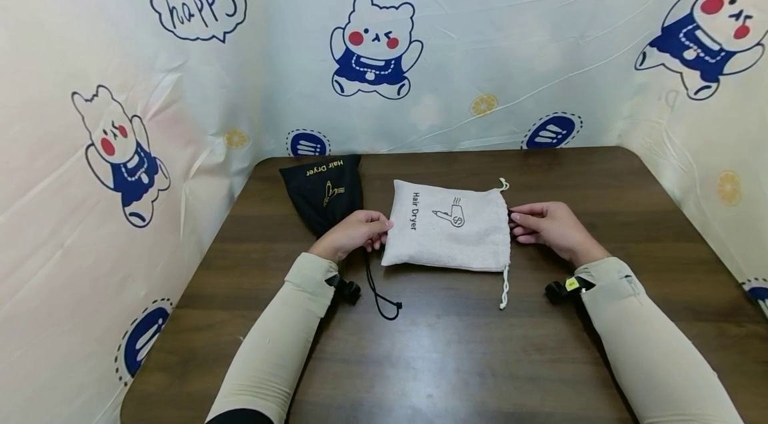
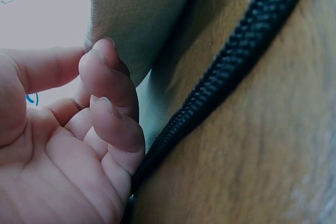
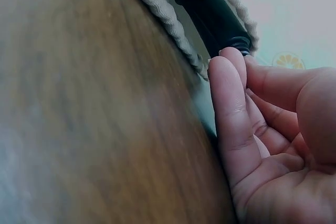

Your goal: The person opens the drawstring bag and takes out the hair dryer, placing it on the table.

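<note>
"Hair Dryer" runs sideways beside a small dryer drawing on the off-white drawstring pouch, which lies on the worktop at the centre of the frame, between my hands. My left hand pinches its left edge; my right hand pinches the end of a black handle-shaped piece at its mouth. Upper left of centre, a black pouch carries upside-down gold "Hair Dryer" lettering. The backdrop reads "happy".
</note>
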`<state>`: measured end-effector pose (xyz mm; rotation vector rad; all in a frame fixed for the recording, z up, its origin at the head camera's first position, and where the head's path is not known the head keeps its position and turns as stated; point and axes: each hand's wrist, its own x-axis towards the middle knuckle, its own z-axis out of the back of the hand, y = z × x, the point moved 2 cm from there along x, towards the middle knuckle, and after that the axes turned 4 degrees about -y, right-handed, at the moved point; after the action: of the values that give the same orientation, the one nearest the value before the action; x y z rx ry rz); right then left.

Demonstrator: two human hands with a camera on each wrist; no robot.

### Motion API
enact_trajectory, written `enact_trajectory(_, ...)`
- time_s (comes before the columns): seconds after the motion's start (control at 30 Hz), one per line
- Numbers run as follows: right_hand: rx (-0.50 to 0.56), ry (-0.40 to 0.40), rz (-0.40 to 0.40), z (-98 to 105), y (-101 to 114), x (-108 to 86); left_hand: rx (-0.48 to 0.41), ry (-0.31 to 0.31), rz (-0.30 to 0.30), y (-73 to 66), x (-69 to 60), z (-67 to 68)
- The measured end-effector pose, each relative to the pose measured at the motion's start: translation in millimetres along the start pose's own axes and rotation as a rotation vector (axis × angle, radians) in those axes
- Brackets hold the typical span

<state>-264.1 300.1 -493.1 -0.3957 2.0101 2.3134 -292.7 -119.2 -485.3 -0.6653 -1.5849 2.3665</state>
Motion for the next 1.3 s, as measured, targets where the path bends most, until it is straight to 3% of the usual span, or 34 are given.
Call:
enact_trajectory(0.33,0.021,-0.025,-0.013,9.2,-1.9,1.0,0.000,0.005,-0.002,0.3,0.6,0.0)
enact_trajectory(0.6,0.054,0.003,-0.001,10.4,-0.8,-0.1,0.010,0.012,-0.012,-0.9,-0.3,-0.2)
enact_trajectory(1.3,0.017,0.021,0.015,21.7,-1.3,-1.8,0.014,0.015,-0.016,-0.3,-0.5,0.5)
